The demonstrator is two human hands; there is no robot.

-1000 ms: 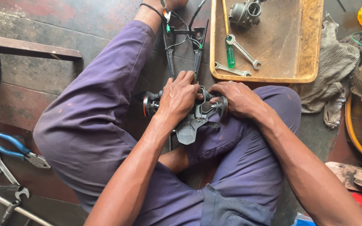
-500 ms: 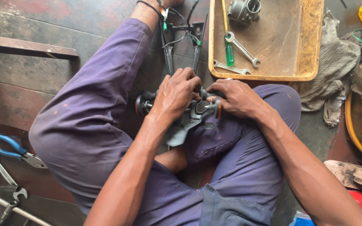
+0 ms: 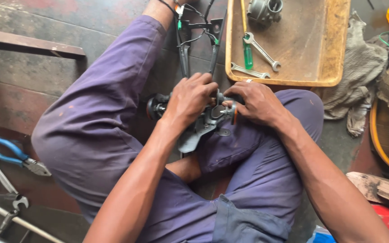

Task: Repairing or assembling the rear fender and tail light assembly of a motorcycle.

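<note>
Head camera looks down on a seated person in purple trousers, legs folded on a stained floor; both hands meet over a small dark metal assembly [image 3: 208, 119] held between the knees; much of it is hidden under the fingers, so its exact shape is hard to make out; a grey flat bracket sticks out below it, a black round knob shows at its left end, and an orange ring shows on its right side; black cables run up from it toward the top edge, where they are cut off. Left hand [image 3: 192, 99] lies over the top of the assembly, fingers curled and pressed together around it; right hand [image 3: 255, 101] grips its right end, fingers bent close, thumb tip against the part. Beyond the hands a rusty yellow tray [image 3: 334, 49] holds two spanners [image 3: 260, 49], a green-handled screwdriver [image 3: 247, 54] and a grey metal part, partly cut off. Blue-handled pliers [image 3: 10, 153] lie at the left; a dirty rag [image 3: 352, 90] lies at the right.
</note>
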